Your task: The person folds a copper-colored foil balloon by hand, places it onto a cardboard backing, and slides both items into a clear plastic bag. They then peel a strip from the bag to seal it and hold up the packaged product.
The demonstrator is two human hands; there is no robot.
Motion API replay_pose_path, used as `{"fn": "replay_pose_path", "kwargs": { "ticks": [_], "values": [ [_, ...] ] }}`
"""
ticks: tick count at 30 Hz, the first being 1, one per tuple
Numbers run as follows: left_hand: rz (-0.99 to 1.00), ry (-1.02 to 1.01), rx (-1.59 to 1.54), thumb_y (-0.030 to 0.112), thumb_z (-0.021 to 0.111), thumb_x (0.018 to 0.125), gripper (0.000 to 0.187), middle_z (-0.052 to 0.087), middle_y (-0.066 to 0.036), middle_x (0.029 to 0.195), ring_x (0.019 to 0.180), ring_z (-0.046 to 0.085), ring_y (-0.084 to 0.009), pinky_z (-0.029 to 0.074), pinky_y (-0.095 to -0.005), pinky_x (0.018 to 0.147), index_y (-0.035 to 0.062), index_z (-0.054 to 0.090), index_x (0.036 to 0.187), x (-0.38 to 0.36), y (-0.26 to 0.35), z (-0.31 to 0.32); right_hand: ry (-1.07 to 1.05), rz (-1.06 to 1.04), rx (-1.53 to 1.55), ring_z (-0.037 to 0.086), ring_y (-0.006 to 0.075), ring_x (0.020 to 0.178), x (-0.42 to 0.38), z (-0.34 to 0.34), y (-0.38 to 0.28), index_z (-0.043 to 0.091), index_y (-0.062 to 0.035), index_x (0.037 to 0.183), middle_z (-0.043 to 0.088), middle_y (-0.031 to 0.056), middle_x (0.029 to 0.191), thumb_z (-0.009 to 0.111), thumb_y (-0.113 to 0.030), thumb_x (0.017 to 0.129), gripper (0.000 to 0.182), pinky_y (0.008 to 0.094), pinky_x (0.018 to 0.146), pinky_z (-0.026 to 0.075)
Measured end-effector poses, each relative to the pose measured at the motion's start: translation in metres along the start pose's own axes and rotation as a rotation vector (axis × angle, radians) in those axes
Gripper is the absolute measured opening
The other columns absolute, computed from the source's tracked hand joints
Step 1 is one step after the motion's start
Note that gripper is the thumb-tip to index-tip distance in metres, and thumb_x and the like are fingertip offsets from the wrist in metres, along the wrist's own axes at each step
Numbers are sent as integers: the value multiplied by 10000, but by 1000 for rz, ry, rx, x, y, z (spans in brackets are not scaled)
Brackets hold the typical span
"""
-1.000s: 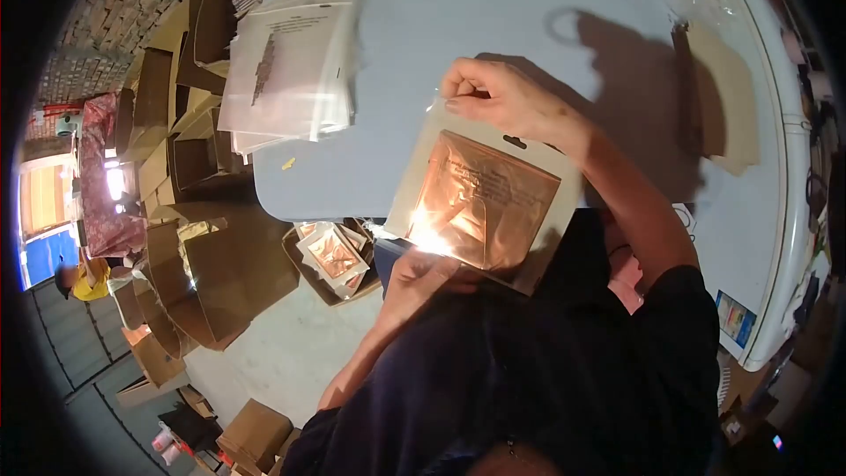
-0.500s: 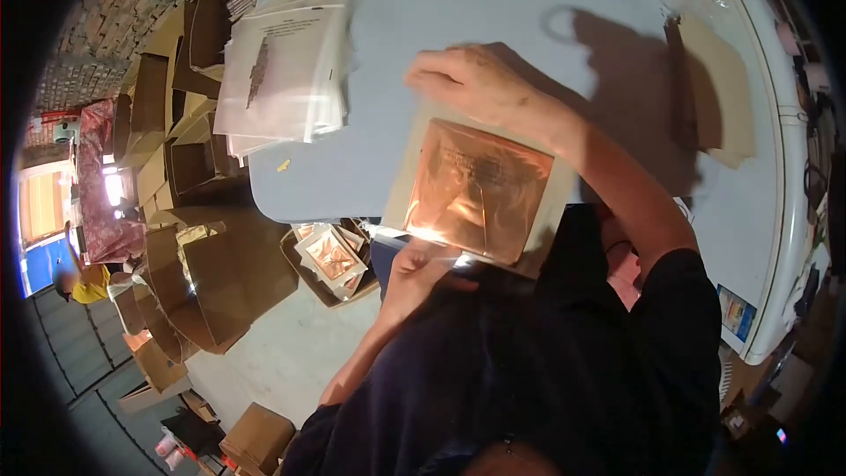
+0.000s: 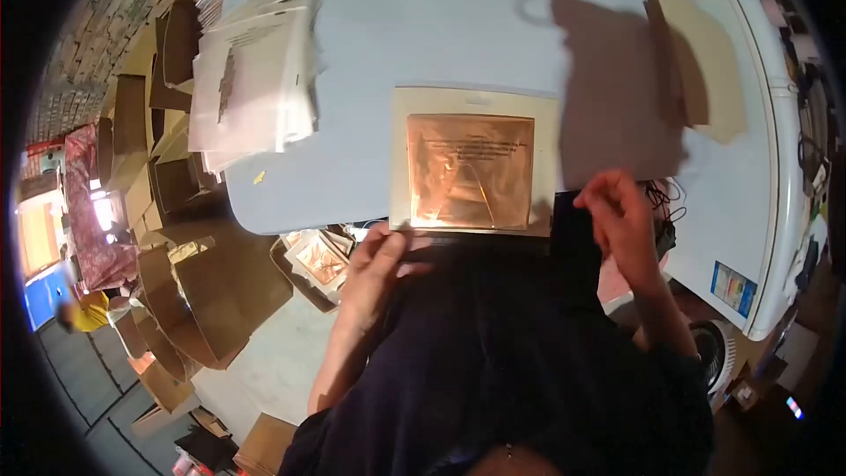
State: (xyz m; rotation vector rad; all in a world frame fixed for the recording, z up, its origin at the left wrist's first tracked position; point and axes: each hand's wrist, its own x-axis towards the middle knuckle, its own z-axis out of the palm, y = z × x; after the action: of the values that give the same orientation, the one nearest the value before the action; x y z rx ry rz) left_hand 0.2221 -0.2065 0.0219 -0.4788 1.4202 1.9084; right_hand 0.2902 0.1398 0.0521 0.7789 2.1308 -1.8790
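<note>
A cream card with a copper-coloured foil panel, bagged in printed clear plastic, lies at the table's near edge. My left hand pinches the card's lower left corner. Off the card's right side, my right hand is raised with curled fingers, touching nothing that I can see; whether its fingertips are pressed together is unclear. Printed clear plastic bags are stacked at the table's left. Several cream card sheets lie at the right.
The pale table spans the upper view. Below its left edge sit a box of foil-panelled cards and open cardboard boxes. A fan stands at lower right. Far left, a person in yellow is visible.
My right hand has left the card's top edge and come down to its right. The card has turned from tilted to nearly square with the table edge. The whole view has shifted slightly.
</note>
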Motion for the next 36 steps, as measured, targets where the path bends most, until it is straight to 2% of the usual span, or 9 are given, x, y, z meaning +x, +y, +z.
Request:
{"fn": "replay_pose_path", "kwargs": {
  "ticks": [3,5,7,11,12,15,20,26,36],
  "values": [
    [70,-1,-36,187,634,1067,230,668,-92,1169,1119,711,-246,653,-323,663,39,624,1243,5,1,-20,-67,161,176,565,86,588,-30,10,22,511,-21,1285,689,154,1227,607,-60,1022,282,245,504,453],
    [73,27,-38,140,624,1064,190,674,-86,1148,1108,712,-223,647,-303,622,32,625,1221,6,5,-13,-127,232,252,627,145,641,-38,24,22,452,15,1375,660,174,1307,605,-63,1013,400,288,530,495],
    [71,43,-16,115,620,1061,159,680,-79,1130,1096,712,-205,648,-301,612,35,630,1199,9,3,-9,-174,254,315,670,181,696,-40,33,6,441,25,1393,661,192,1303,599,-62,1022,412,297,566,518],
    [60,30,-97,67,629,1048,103,704,-66,1092,1065,713,-160,656,-339,821,40,623,1148,5,-6,-6,-277,202,359,725,226,805,-28,37,18,453,25,1363,670,199,1250,558,-55,1051,339,328,671,584],
    [15,38,-55,60,637,1045,107,711,-73,1113,1067,711,-168,627,-355,919,44,614,1149,1,0,-1,-275,184,352,735,239,839,-26,39,21,455,26,1353,672,199,1230,544,-53,1059,317,343,707,602],
    [-23,28,-59,68,635,1050,104,717,-85,1148,1089,707,-186,619,-358,929,47,610,1149,-2,-1,1,-239,94,338,745,263,932,-25,45,32,460,32,1324,674,192,1183,511,-45,1075,266,382,800,630],
    [16,-78,-130,6,606,1045,302,687,-133,1252,1201,675,-258,548,-369,1063,23,500,1327,3,-14,-10,-165,-33,342,736,265,1000,-24,53,41,451,39,1335,672,196,1157,517,-39,1076,279,392,861,633],
    [123,-70,-19,-73,590,1027,280,703,-157,1182,1090,719,-261,605,-333,971,-22,523,1294,2,-15,2,-64,-121,262,739,245,988,-25,60,50,446,41,1365,690,196,1140,543,-45,1071,321,379,860,632],
    [153,-53,68,-58,659,998,275,719,-121,1129,1026,713,-193,586,-313,919,-8,547,1244,3,-12,8,12,-223,182,745,242,969,-21,65,67,437,76,1358,713,209,1108,535,-46,1075,323,374,854,632]
  ]
}}
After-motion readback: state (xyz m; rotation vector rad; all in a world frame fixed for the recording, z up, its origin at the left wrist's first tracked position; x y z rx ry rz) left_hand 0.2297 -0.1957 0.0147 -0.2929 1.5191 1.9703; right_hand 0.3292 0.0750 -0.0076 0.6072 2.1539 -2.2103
